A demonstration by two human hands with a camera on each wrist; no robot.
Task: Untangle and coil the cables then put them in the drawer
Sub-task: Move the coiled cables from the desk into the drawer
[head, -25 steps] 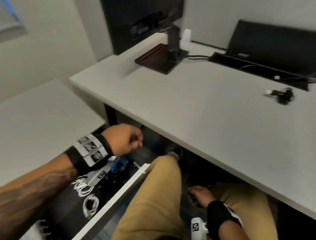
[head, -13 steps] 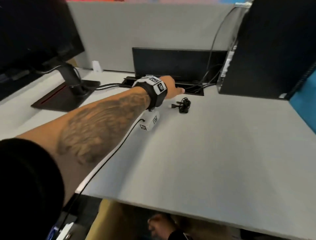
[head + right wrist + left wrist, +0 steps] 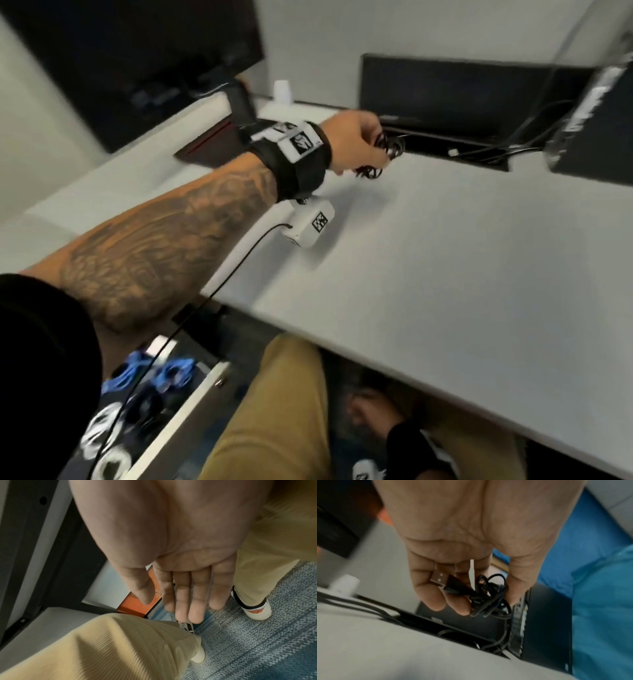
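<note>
Lifting a small black cable bundle off the tabletop

Holding the black cable bundle (image 3: 489, 599) in the left hand (image 3: 356, 144), above the far part of the tabletop (image 3: 445, 257), near the dark cable slot (image 3: 455, 150). Left fingers (image 3: 436, 599) curled round the loops, thumb on the other side, USB plug (image 3: 437, 579) lying across the fingers. Right hand (image 3: 180, 561) down between the knees under the tabletop, fingers straight and together, holding nothing. Open drawer (image 3: 191, 404) at lower left, already carrying blue coils (image 3: 171, 371) and white coils (image 3: 102, 431).

Looks light, thin and limp; likely to spring loose and snag on itself if gripped at one strand only. Best taken round the whole bunch of loops, plug tucked in, not by the plug alone. Probably needs a carry to the drawer; blur hides how neat the coil is.
</note>
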